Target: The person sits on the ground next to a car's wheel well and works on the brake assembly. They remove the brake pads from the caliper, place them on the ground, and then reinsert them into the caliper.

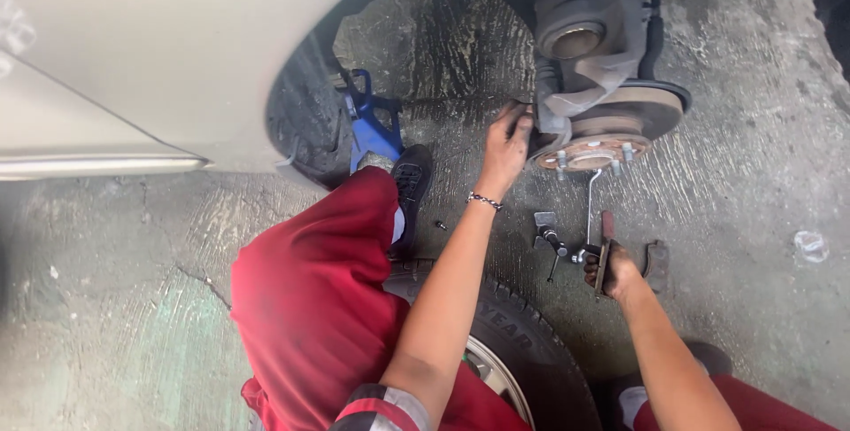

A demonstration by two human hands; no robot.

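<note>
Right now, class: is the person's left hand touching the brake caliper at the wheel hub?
Touching. The head view shows the left hand with its fingers pressed against the grey brake caliper beside the wheel hub, with no gap visible between them.

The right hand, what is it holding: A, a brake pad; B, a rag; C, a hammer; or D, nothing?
A: the right hand has its grip on a flat brake pad, held low over the concrete floor beside the wheel hub.
</note>
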